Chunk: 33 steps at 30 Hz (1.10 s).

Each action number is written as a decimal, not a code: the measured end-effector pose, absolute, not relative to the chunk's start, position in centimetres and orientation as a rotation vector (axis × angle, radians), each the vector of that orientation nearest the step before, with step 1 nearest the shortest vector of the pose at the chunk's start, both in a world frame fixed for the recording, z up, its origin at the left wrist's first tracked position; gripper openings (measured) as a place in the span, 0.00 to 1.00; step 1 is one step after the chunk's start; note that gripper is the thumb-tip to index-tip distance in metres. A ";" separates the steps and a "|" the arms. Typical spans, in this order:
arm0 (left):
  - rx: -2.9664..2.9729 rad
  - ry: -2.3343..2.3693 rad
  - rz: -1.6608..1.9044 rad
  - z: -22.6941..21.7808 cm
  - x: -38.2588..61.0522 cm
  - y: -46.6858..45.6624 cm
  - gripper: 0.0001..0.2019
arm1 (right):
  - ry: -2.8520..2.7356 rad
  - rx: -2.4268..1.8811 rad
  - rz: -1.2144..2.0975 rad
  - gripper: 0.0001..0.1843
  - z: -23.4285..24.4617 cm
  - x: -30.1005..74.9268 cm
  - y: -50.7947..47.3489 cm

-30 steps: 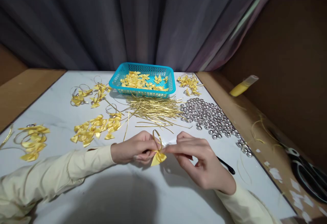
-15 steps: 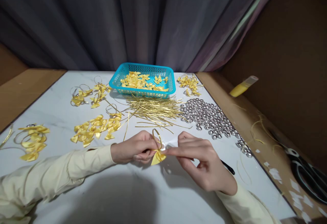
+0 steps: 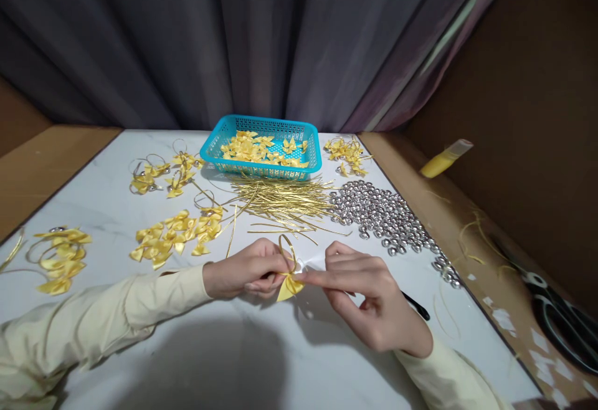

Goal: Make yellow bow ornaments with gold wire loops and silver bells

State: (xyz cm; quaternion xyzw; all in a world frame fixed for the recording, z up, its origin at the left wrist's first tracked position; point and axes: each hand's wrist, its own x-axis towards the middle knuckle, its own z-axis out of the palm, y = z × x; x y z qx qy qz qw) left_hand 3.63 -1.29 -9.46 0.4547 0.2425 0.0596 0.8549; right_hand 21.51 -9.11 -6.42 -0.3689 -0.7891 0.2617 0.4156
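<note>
Both hands meet over the near middle of the white table (image 3: 280,360). My left hand (image 3: 245,271) pinches a small yellow ribbon bow (image 3: 289,286) that has a gold cord loop (image 3: 287,252) rising from it. My right hand (image 3: 362,291) pinches the bow's other side, fingertips closed against it, with a bit of white paper showing between the hands. Under the right hand lies a black pen-like tool (image 3: 415,305).
A blue basket (image 3: 261,167) of yellow bows stands at the back. In front of it lie gold cord pieces (image 3: 280,201), silver beads (image 3: 383,217), loose yellow bows (image 3: 175,232) and finished looped bows (image 3: 58,260). Right of the table are a yellow tube (image 3: 443,157) and scissors (image 3: 560,323).
Hardly anything has shifted; the right hand's fingers have closed in slightly on the bow and the bow has tilted a little.
</note>
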 end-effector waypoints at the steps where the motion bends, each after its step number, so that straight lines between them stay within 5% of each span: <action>1: 0.959 0.508 0.125 -9.5 3.6 -1.3 0.16 | -1.985 -0.927 0.654 0.24 -6.4 21.5 -9.1; 33: 1.001 0.441 0.109 -9.4 3.4 -1.3 0.19 | -1.953 -1.290 0.415 0.19 -7.7 22.0 -8.2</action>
